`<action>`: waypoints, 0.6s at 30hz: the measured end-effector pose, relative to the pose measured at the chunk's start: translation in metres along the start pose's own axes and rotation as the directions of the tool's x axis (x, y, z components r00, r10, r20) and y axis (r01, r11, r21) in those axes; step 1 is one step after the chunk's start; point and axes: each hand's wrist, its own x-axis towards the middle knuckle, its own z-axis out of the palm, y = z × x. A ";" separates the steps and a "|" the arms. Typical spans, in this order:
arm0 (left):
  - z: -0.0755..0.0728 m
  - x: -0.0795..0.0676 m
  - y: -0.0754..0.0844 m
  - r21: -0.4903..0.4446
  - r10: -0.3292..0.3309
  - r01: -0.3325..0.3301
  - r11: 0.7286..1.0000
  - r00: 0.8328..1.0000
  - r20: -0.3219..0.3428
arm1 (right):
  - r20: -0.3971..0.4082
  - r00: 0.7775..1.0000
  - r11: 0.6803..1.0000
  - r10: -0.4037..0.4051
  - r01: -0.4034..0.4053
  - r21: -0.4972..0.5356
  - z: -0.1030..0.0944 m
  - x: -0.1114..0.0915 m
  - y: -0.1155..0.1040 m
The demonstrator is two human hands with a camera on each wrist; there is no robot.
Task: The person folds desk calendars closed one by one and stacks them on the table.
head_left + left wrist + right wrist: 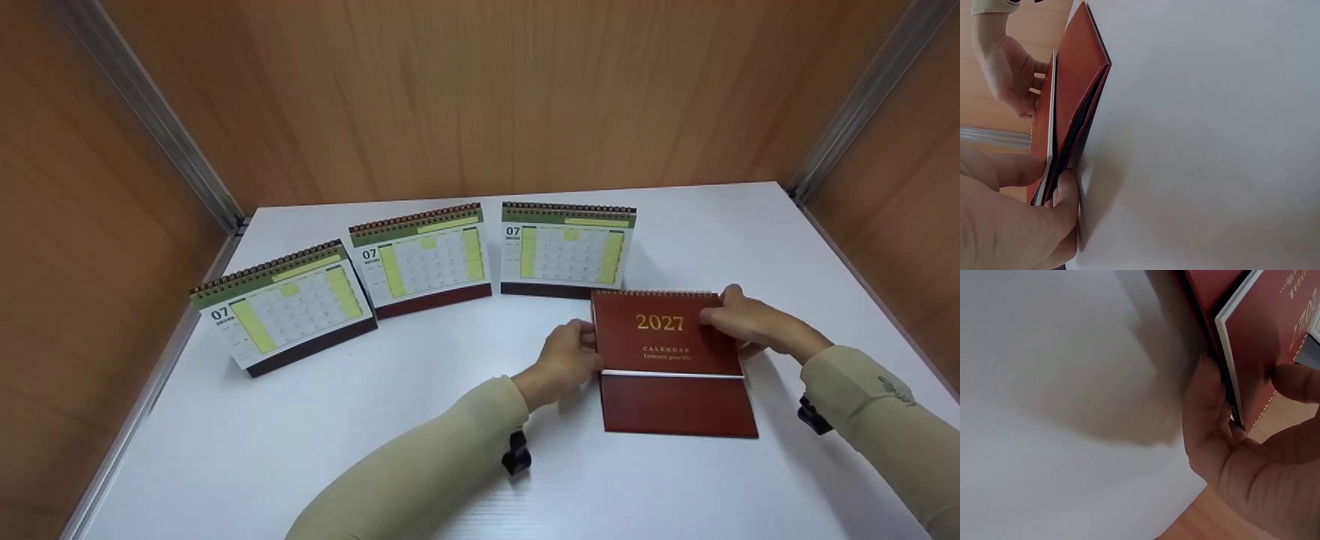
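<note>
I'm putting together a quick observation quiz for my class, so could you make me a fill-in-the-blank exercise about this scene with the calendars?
The left hand and right hand both hold the red calendar, whose cover bears the year ____.
On the white table stand ____ other calendars with month pages showing.
Each of those pages carries the month number ____.
In the head view, the ring binding runs along the red cover's ____ edge.

Missing words: 2027; three; 07; top.

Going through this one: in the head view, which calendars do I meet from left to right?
Dark-based 07 calendar, red-based 07 calendar, second dark-based 07 calendar, red 2027 calendar held by the left hand and right hand.
</note>
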 end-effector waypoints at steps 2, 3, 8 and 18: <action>0.004 0.001 0.001 0.013 0.002 -0.002 1.000 1.000 0.003 | 0.006 1.000 1.000 0.012 -0.012 -0.003 -0.002 0.000 0.002; 0.006 0.001 0.002 0.015 -0.001 0.001 1.000 1.000 0.001 | 0.007 1.000 1.000 0.021 -0.021 -0.004 -0.003 0.000 0.004; 0.015 0.003 0.003 0.002 0.002 -0.002 1.000 1.000 -0.001 | 0.012 0.998 0.998 0.065 -0.065 -0.015 -0.008 0.001 0.009; 0.032 0.011 0.003 0.005 0.045 -0.045 0.999 0.999 0.002 | 0.025 0.993 0.993 0.118 -0.118 -0.017 -0.018 0.001 0.016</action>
